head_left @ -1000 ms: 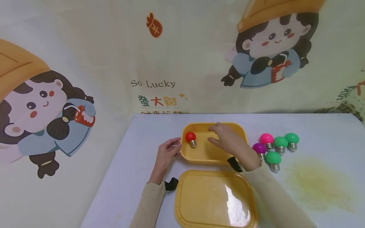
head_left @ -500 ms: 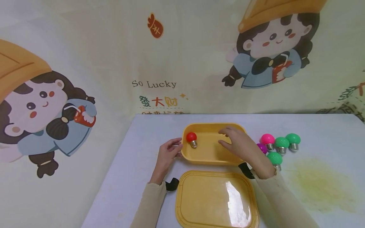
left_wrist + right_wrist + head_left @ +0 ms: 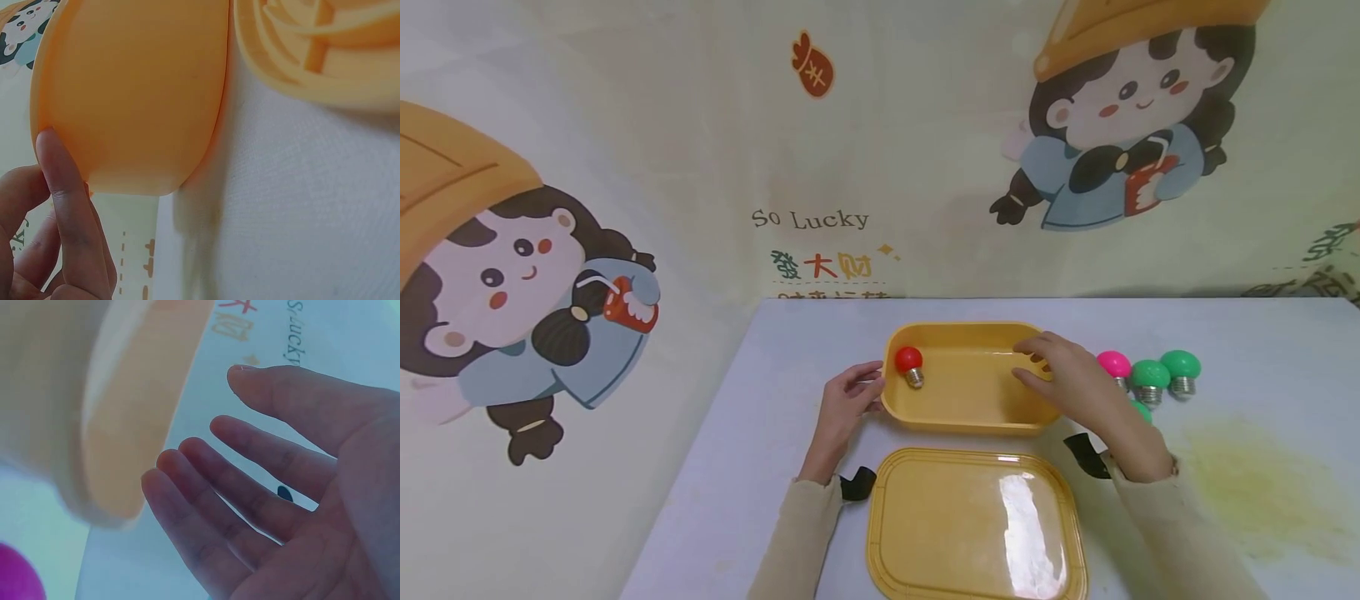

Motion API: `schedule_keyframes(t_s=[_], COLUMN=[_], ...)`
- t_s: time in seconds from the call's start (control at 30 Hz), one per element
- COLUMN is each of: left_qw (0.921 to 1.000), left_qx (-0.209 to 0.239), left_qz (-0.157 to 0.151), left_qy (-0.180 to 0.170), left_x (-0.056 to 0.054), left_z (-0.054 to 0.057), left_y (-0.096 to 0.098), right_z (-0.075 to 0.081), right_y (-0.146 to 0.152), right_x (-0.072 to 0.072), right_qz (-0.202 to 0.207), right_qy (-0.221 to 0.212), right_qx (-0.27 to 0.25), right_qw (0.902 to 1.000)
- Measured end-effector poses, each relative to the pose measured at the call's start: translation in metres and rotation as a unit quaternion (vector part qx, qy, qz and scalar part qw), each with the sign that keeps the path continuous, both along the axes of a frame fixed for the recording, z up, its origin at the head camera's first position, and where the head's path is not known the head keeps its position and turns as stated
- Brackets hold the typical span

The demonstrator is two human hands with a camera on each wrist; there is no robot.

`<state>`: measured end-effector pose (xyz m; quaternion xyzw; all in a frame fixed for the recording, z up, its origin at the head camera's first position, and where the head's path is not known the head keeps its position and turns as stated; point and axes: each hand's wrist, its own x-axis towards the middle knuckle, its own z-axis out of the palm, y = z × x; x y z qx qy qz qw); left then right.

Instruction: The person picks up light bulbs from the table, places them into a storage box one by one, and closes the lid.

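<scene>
your right hand [image 3: 1078, 382] slides to the box's [image 3: 966, 379] three o'clock, fingers loosely spread, empty; your left hand [image 3: 847, 405], relaxed, touches nine; red bulb [image 3: 909, 362] inside at nine, other bulbs [image 3: 1150, 375] remain outside.

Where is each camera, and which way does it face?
Head: on the head, facing forward and down at yellow tray; left hand, right hand and sleeves show.
Left wrist: worn there, facing yellow tray; left hand shows.
Right wrist: worn there, facing yellow tray and wall; right hand shows.
Shared by head and left wrist: yellow tray, lid.
</scene>
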<state>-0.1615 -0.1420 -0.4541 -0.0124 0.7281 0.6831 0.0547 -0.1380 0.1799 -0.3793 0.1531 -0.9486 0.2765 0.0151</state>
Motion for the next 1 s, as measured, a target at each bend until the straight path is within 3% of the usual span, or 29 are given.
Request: schedule_keyframes(t_s=[0.6, 1.0], left_qw=[1.0, 1.0], left_qx=[0.0, 0.005], left_qz=[0.002, 0.002], left_qy=[0.002, 0.001], left_x=[0.0, 0.002], left_z=[0.001, 0.002], left_y=[0.0, 0.001], right_z=[-0.001, -0.006], right_y=[0.025, 0.041], right_x=[0.008, 0.007], right_qz=[-0.029, -0.061], right_qy=[0.015, -0.043], right_qx=[0.008, 0.023], right_qw=[0.9994, 0.9969])
